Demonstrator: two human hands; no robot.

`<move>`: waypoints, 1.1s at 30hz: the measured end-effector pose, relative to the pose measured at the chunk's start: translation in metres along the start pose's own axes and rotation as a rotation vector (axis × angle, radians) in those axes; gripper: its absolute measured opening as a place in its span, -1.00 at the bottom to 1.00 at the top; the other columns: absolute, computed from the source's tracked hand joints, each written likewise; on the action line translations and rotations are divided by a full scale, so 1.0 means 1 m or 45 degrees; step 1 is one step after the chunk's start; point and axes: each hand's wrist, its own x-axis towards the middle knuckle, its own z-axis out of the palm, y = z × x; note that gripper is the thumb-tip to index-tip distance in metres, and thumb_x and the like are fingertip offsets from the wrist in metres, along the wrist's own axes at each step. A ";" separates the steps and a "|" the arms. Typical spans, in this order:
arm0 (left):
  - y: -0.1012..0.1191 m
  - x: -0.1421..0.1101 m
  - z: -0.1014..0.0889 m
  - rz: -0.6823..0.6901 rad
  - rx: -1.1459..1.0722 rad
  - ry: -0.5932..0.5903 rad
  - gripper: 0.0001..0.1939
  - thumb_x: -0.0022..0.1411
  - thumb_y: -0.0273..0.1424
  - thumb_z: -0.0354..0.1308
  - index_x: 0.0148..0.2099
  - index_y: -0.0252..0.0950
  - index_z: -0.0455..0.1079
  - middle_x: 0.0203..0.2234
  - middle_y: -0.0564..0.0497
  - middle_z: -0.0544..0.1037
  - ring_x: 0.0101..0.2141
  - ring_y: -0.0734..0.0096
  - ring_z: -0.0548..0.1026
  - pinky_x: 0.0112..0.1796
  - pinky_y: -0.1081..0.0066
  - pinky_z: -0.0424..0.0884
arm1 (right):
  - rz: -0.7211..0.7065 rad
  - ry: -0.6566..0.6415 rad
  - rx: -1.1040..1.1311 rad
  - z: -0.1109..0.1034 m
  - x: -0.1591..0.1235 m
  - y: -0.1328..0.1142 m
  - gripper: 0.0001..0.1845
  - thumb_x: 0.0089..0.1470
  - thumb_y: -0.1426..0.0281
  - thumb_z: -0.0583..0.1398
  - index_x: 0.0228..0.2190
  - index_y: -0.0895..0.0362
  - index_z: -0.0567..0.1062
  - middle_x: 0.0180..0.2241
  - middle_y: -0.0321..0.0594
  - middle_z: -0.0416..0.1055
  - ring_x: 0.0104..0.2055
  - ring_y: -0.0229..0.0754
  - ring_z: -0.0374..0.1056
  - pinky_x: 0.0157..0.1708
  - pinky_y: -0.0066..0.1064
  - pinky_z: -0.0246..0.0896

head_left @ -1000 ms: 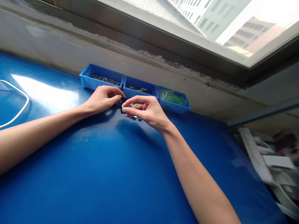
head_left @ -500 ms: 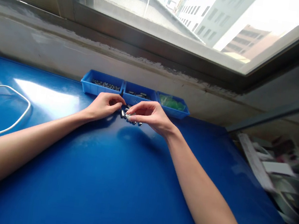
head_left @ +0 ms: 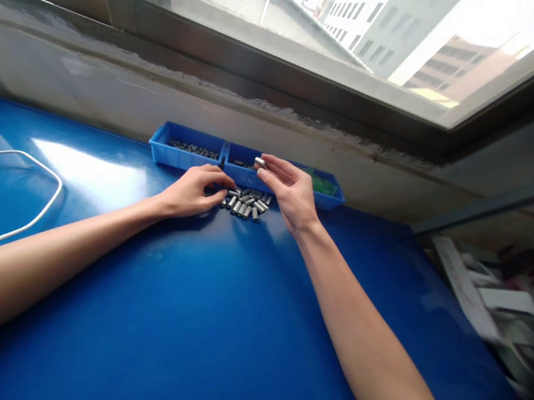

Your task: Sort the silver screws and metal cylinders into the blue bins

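Note:
My right hand [head_left: 292, 194] is raised in front of the middle blue bin [head_left: 238, 173], thumb and fingers pinched on a small silver metal piece [head_left: 260, 162]. Below and to its left, a pile of similar short, oblong metal pieces [head_left: 246, 204] lies loose on the blue table. My left hand [head_left: 196, 190] rests at the left edge of this pile, its index finger and thumb curved with their tips a little apart. Those tips are at the nearest pieces; I see nothing clearly held between them.
The left blue bin [head_left: 169, 154] contains many small dark metal parts. Behind my right hand, the right bin [head_left: 329, 201] holds something green [head_left: 323, 185]. A white cable [head_left: 41, 211] curves over the table's left side. Wall and window stand behind; blurred items [head_left: 506, 300] lie at far right.
My right hand has risen from the pile toward the middle bin, carrying a metal piece, which uncovers the pile. My left hand stays beside it. The view has shifted slightly.

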 end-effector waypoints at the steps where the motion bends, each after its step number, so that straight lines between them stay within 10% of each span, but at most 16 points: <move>1: 0.000 0.000 0.000 0.038 0.006 -0.028 -0.66 0.29 -0.29 0.10 -0.02 -0.30 0.59 -0.13 -0.11 0.63 -0.13 0.23 0.54 -0.04 0.32 0.42 | -0.007 0.006 -0.008 0.000 0.000 0.001 -0.49 -0.07 0.22 0.44 -0.07 0.12 0.58 0.05 -0.09 0.56 0.14 0.00 0.47 0.25 -0.10 0.31; 14: -0.004 -0.003 0.003 0.222 0.070 -0.169 -0.62 0.30 -0.20 0.19 0.05 -0.30 0.57 0.00 -0.16 0.60 0.00 0.18 0.53 0.09 0.29 0.39 | -0.050 0.044 -0.166 0.003 0.000 -0.001 -0.51 -0.02 0.37 0.34 0.00 0.17 0.54 0.22 -0.02 0.39 0.25 0.07 0.37 0.27 -0.06 0.29; 22: -0.006 -0.004 0.004 0.203 0.020 -0.104 -0.69 0.30 -0.25 0.20 -0.03 -0.30 0.61 -0.07 -0.15 0.63 -0.09 0.25 0.59 0.00 0.37 0.45 | -0.463 0.044 -0.776 0.006 -0.024 0.004 -0.69 0.19 0.42 0.16 -0.06 0.14 0.56 -0.03 -0.05 0.57 -0.10 -0.07 0.53 0.03 -0.21 0.44; 33: -0.007 -0.004 0.003 -0.117 -0.303 0.129 -0.62 0.21 -0.14 0.31 -0.11 -0.35 0.62 -0.22 -0.14 0.67 -0.29 0.29 0.62 -0.21 0.40 0.54 | -0.746 0.173 -0.898 0.004 -0.036 0.029 -0.75 0.20 0.50 0.13 -0.14 0.08 0.55 -0.15 -0.14 0.58 -0.19 -0.09 0.51 -0.08 -0.24 0.46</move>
